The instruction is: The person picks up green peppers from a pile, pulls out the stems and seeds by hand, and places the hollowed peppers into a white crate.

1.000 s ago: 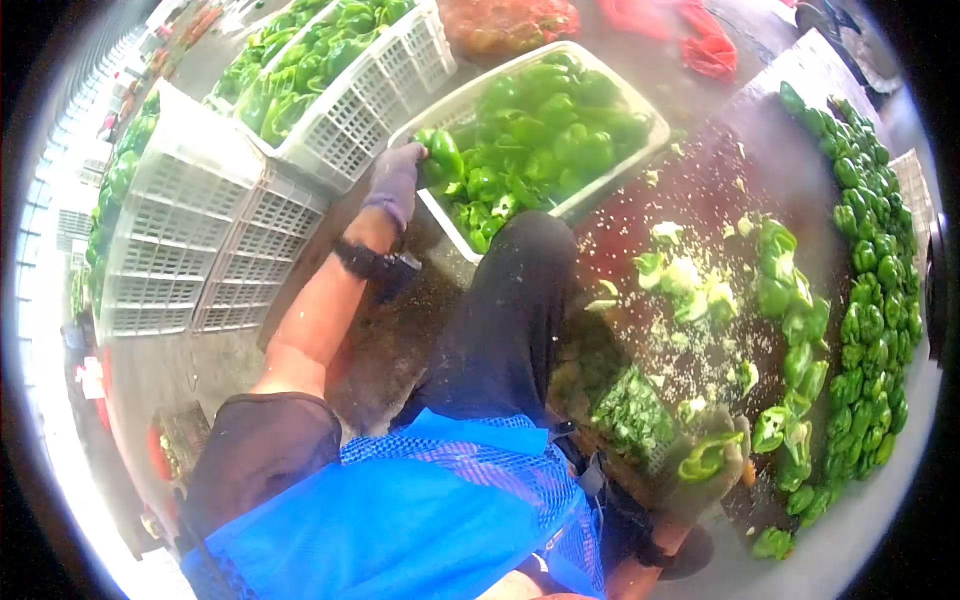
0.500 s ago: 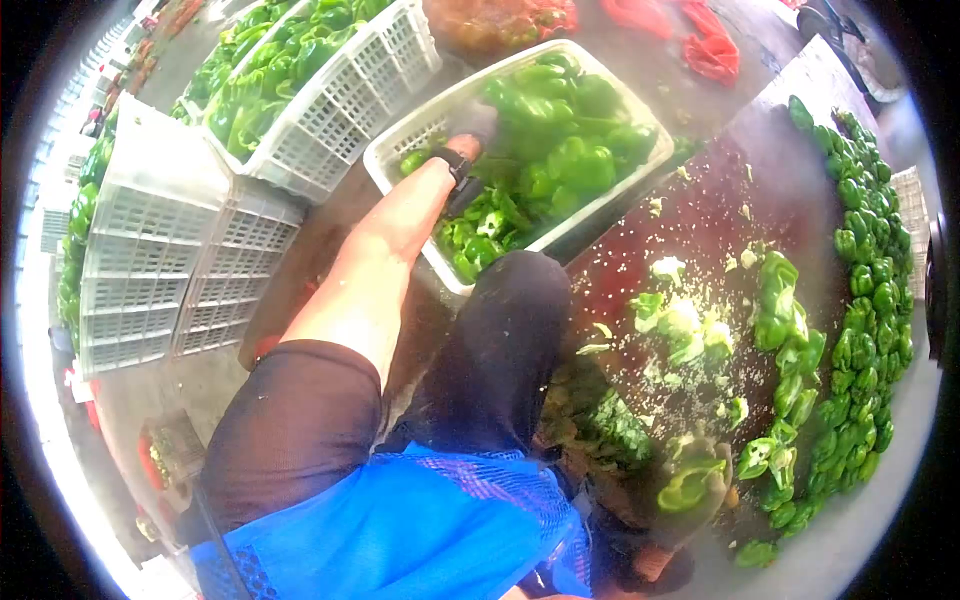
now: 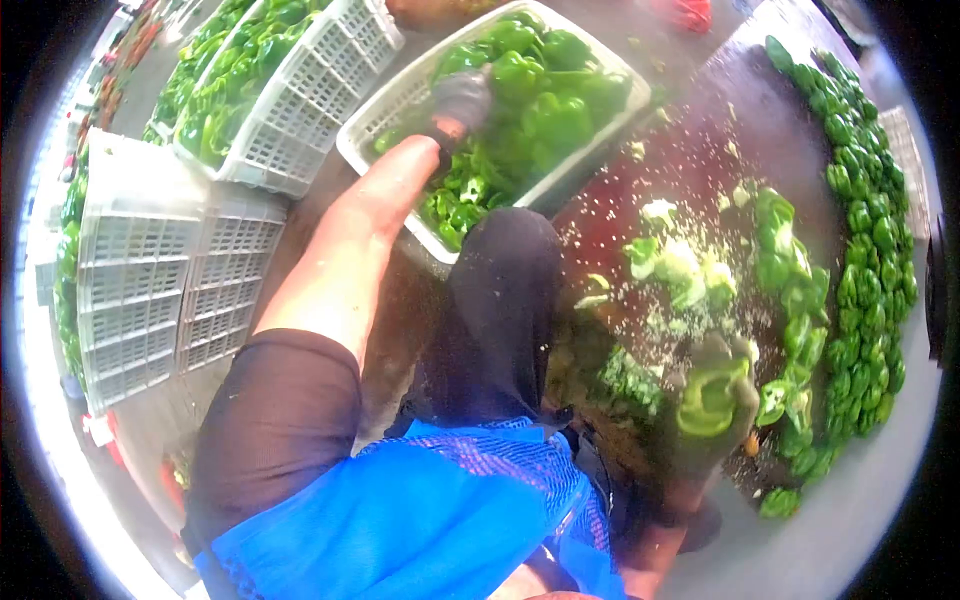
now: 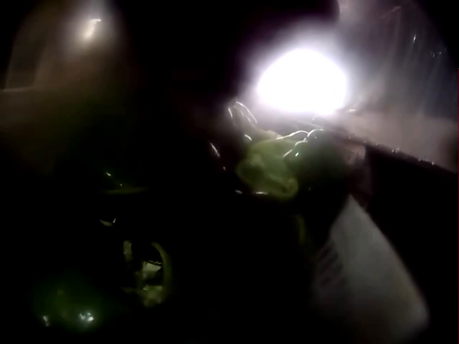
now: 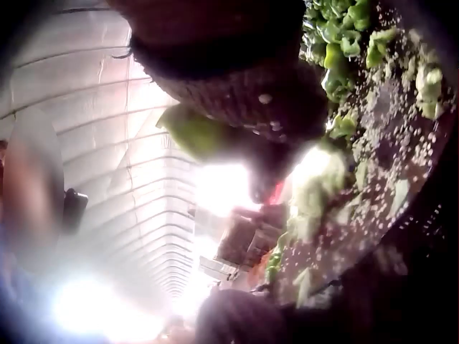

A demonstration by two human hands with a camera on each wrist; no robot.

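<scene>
My gloved left hand (image 3: 462,100) reaches into a white plastic crate (image 3: 592,165) of green bell peppers (image 3: 555,120), its fingertips right at a pepper (image 3: 516,74); I cannot tell whether it grips one. The left wrist view is very dark, with a pale green pepper piece (image 4: 269,170) and a slatted white wall (image 4: 376,276). My gloved right hand (image 3: 744,398) holds a cut, hollow green pepper (image 3: 706,402) low over the dark red board. In the right wrist view, that pepper (image 5: 195,133) shows beneath the glove (image 5: 244,93), partly hidden.
Pale cores and seeds (image 3: 682,275) litter the dark red surface (image 3: 640,200). Cut pepper pieces (image 3: 795,340) lie beyond them, beside long rows of whole peppers (image 3: 868,260). More white crates (image 3: 300,100) with peppers stand at left. My bent knee (image 3: 510,250) is close to the crate.
My left hand has moved from a pepper at the crate's left edge in over the peppers inside. My right hand, still with the cut pepper, has risen slightly in the head view.
</scene>
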